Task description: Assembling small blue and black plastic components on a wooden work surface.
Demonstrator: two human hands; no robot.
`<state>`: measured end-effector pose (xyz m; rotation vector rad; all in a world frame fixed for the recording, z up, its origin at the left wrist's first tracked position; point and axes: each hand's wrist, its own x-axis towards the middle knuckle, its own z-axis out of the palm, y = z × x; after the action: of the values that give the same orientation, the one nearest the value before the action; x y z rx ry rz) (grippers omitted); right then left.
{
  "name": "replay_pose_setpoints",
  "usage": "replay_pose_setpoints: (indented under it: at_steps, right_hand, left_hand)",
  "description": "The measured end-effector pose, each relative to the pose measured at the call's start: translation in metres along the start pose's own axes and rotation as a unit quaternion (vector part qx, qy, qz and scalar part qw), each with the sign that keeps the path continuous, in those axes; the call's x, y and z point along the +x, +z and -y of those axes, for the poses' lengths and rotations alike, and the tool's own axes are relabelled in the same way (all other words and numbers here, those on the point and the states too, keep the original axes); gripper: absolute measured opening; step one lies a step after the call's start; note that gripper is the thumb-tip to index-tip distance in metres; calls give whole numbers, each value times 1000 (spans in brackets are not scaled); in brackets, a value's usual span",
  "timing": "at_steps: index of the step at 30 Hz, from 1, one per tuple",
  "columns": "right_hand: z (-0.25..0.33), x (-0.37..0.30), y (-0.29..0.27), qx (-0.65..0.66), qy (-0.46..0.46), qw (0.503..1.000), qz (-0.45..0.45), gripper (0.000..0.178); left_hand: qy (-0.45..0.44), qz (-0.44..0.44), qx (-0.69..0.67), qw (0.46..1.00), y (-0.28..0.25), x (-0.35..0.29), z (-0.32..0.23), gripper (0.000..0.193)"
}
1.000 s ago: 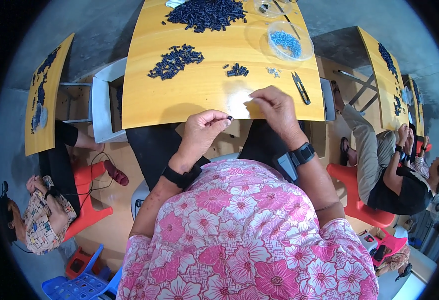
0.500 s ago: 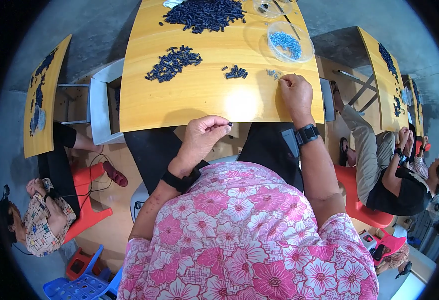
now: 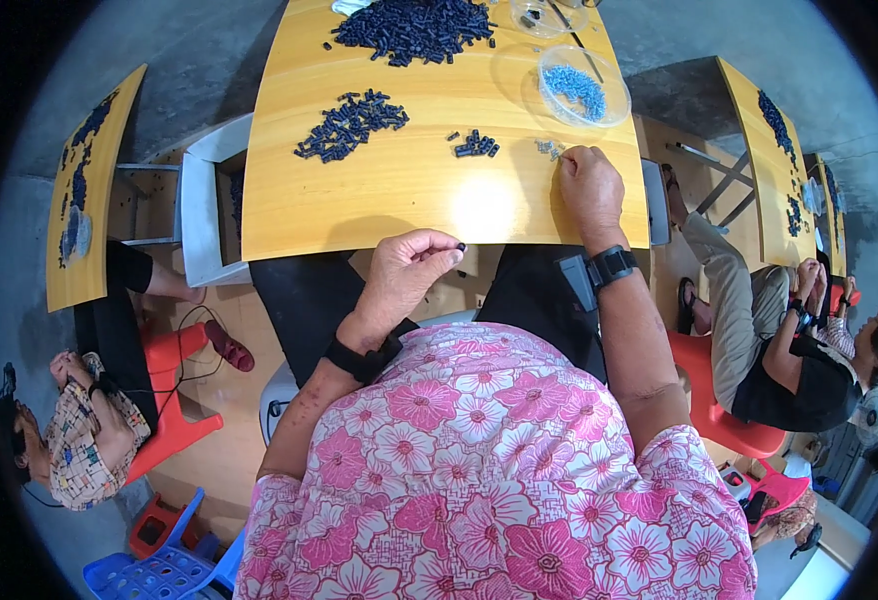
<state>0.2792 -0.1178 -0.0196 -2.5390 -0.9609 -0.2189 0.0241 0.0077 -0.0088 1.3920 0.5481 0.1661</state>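
Observation:
Between thumb and forefinger my left hand (image 3: 411, 268) pinches a small black cylindrical piece (image 3: 461, 247) just at the table's near edge. My right hand (image 3: 592, 188) rests curled on the right of the tabletop, its fingertips beside a little cluster of small clear-blue pieces (image 3: 549, 149); whatever those fingers hold is hidden. Left of that cluster lies a small group of black cylindrical pieces (image 3: 475, 145). A larger pile of the same black pieces (image 3: 352, 125) sits further left, and a big heap (image 3: 414, 30) spreads along the far side. A clear round bowl (image 3: 614, 108) contains many blue pieces.
Another clear container (image 3: 549, 17) stands behind the bowl, with a thin dark stick across it. A white box (image 3: 214, 265) is beside the wooden table (image 3: 359, 215) on the left. People sit at tables on both sides, on red stools (image 3: 174, 420).
My right hand's fingers have curled further in and turned down by the small blue pieces. My left hand stays almost still, with the black piece in its pinch.

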Motion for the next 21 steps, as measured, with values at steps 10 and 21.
replay_pose_setpoints:
  at_steps: [10,21]
  right_hand:
    - [-4,-12,3,-43,-12,999,8,10]
    - [83,-56,-55,279,-268,919,76,15]
  left_hand:
    - [26,-19,18,999,1,-4,-1,14]
    - [48,-26,-40,998,2,-9,-7,15]
